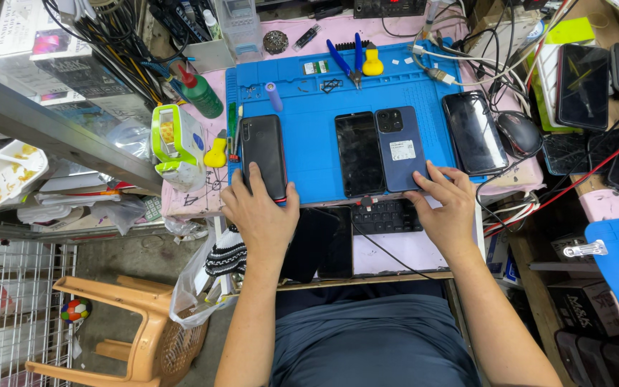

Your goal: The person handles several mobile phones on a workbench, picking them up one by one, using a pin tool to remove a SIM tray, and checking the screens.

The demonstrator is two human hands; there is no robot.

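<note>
My left hand (259, 211) lies flat, fingers together, on the black phone (264, 155) (long axis pointing away), while my right hand's (447, 206) spread fingertips touch the blue phone's (400, 148) near corner.

Bright, even overhead light; sharp focus, edges bowed outward.

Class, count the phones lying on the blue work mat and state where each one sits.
4: black phone at the left edge under the left hand; black-screened phone mid-mat; blue phone beside it, touched by the right hand; black phone at the right edge.
</note>
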